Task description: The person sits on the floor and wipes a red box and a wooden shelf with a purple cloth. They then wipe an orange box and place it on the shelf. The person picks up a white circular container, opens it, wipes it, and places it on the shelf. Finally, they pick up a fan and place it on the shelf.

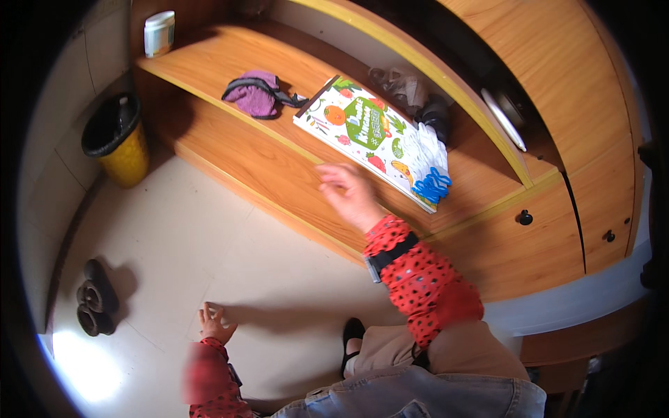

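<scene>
My right hand point(347, 194) hovers in front of the wooden shelf unit with its fingers loosely curled and nothing visible between them. Nearest to it lies a flat white book or box point(360, 130) printed with cartoon fruit, resting on the shelf point(230, 52). A white knitted glove point(424, 149) with a blue cuff lies over its right end. Left of the book sits a crumpled purple cloth point(256, 96) with a dark edging and strap. Over the floor at lower left, my left hand point(213, 324) is empty, its fingers spread.
A white tub point(159, 34) stands at the shelf's left end. Behind the book are a clear plastic bag point(400, 86) and a black object point(435, 117). A yellow bin point(124, 157) with a black liner and a pair of dark boots point(96, 300) stand on the floor. Cabinet doors point(522, 251) adjoin at right.
</scene>
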Tool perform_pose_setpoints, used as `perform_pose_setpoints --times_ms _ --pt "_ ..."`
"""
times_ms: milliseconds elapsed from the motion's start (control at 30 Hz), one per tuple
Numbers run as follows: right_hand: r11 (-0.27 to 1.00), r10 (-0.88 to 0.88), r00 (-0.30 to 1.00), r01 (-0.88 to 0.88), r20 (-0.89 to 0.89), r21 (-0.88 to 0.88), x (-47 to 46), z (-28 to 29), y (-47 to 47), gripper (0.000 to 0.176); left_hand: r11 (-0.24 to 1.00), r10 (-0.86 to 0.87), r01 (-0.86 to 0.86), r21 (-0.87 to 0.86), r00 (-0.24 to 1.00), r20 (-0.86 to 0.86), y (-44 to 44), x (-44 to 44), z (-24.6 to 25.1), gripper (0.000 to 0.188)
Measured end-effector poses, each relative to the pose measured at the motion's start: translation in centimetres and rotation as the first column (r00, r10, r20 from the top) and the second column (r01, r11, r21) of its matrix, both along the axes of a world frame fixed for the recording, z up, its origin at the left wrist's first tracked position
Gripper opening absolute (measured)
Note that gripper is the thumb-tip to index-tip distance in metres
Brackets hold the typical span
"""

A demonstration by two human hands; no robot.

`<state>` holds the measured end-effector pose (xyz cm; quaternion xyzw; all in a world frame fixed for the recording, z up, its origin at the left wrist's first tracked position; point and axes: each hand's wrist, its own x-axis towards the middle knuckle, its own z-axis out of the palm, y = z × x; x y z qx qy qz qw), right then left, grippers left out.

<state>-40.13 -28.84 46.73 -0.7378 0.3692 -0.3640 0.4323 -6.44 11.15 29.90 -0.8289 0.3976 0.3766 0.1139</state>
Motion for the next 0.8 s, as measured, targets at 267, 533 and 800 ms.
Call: perform_pose_setpoints --times_ms 267,533,800 --pt "0.982 -0.19 0.973 0.188 -0.131 -0.03 -5.2 3.8 -1.7 0.036 0.933 -0.091 0.103 -0.345 0.995 0.05 5.1 5.7 -12.3 0.026" --pt "0.719 -0.549 0.694 0.108 -0.465 -0.687 -10.7 8.1 -6.7 0.051 0.887 0.217 -0.24 -0.395 0.971 -0.104 3.3 2.0 -5.9 0.023" --pt "0.964 -0.177 0.199 0.232 -0.964 -0.129 -14.8 4.6 -10.5 0.098 0.971 0.225 -0.218 -0.096 0.973 0.061 -0.3 -2.0 -0.2 0.021"
